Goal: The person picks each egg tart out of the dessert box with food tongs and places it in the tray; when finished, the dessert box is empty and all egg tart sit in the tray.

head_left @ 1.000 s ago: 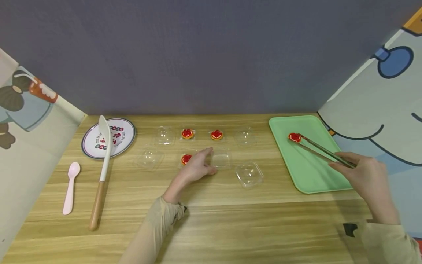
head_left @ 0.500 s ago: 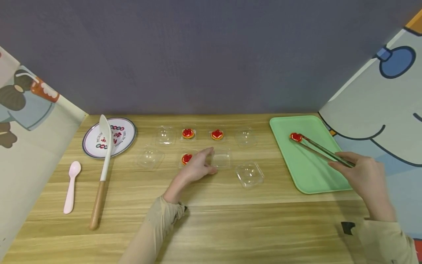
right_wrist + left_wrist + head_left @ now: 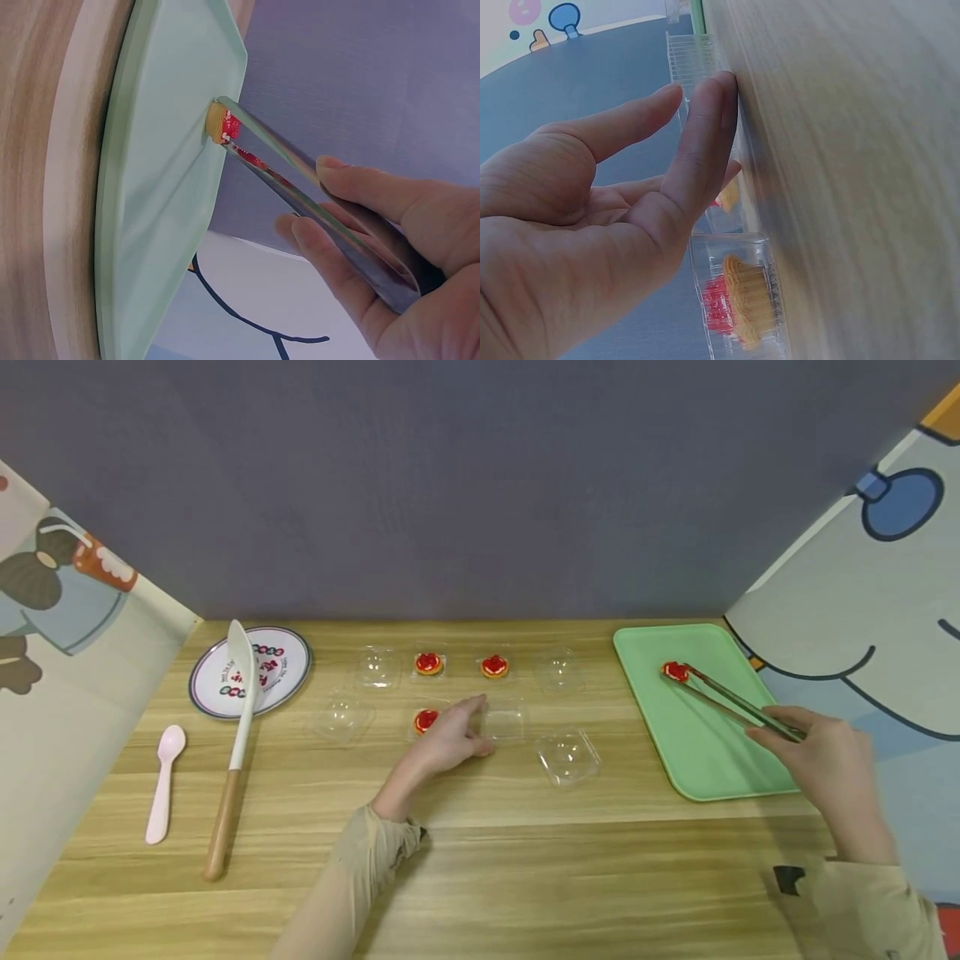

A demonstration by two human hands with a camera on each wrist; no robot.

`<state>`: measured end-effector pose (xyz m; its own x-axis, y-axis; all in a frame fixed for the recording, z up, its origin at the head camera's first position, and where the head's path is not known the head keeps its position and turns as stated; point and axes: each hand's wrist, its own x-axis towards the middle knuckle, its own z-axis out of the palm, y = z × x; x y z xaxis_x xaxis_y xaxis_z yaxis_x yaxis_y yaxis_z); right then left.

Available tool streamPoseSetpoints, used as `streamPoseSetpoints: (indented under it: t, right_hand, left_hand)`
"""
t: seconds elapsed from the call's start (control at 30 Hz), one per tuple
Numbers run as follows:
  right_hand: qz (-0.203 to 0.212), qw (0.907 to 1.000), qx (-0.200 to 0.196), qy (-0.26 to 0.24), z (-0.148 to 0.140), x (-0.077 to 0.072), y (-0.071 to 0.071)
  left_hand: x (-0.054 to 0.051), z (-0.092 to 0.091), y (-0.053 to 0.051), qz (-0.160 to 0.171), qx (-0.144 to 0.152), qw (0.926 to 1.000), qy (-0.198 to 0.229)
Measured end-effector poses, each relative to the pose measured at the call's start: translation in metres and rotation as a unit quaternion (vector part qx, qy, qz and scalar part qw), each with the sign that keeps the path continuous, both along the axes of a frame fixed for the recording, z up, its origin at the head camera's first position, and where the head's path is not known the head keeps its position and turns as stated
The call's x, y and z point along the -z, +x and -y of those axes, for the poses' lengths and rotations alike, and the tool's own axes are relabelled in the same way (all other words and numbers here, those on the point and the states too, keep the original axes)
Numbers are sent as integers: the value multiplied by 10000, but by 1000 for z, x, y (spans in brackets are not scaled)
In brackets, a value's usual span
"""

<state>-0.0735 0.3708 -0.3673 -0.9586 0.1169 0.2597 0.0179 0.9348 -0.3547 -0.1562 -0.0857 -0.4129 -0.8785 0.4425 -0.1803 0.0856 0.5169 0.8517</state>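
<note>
My left hand lies low over the table with fairly straight fingers, its fingertips beside a clear plastic box; whether they touch it I cannot tell. Close behind the hand, a small tart with red topping sits in another clear box, partly covered by the hand. My right hand grips metal tongs between thumb and fingers. The tongs' tips stand on either side of a red-topped tart, which rests on the green tray.
Two more boxed tarts, one of them a tart on the right, stand in the back row. Clear lids flank the boxes, including a front lid. Leftward lie a plate, a long-handled spoon across it, and a pink spoon. Walls enclose the back and sides.
The tongs and right hand hold nearly the same place around the tart on the tray. My left hand stays put; the view shifts very slightly.
</note>
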Motion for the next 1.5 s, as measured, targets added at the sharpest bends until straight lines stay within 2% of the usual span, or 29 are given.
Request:
streamPoseSetpoints:
  t: [0.1, 0.3, 0.5, 0.7, 0.8, 0.97, 1.07, 1.2, 1.37, 1.5]
  right_hand:
    - [25, 10000, 11, -63, 0, 0, 0]
    - [-231, 9993, 67, -281, -2, -2, 1]
    - [-292, 9989, 139, -325, 3, -9, 6]
    - [-266, 9985, 128, -468, 17, -18, 8]
    - [-277, 9983, 77, -504, 23, -21, 8]
    - [-330, 9978, -91, -562, 33, -24, 6]
    - [-151, 9978, -156, -622, 41, -24, 3]
    - [94, 9959, -359, -830, 53, -22, 0]
    - [307, 9898, -654, -1232, 67, -21, -4]
    - [506, 9825, -925, -1538, 80, -20, -9]
  left_hand:
    - [1, 0, 0, 0, 9, 10000, -14]
    - [-1, -1, 0, -122, 80, 9999, -16]
    - [0, 1, -1, -188, 53, 9998, 11]
    - [-2, 7, -2, -441, -15, 9990, -48]
    - [-4, 11, -3, -421, -49, 9990, 105]
    - [-12, 18, -4, -261, -33, 9979, 590]
    - [-19, 27, -3, -398, -72, 9964, 739]
    - [-23, 46, -4, -567, -313, 9937, 918]
    - [-19, 74, -2, -544, -704, 9898, 1115]
    - [-14, 93, -1, -658, -949, 9870, 1117]
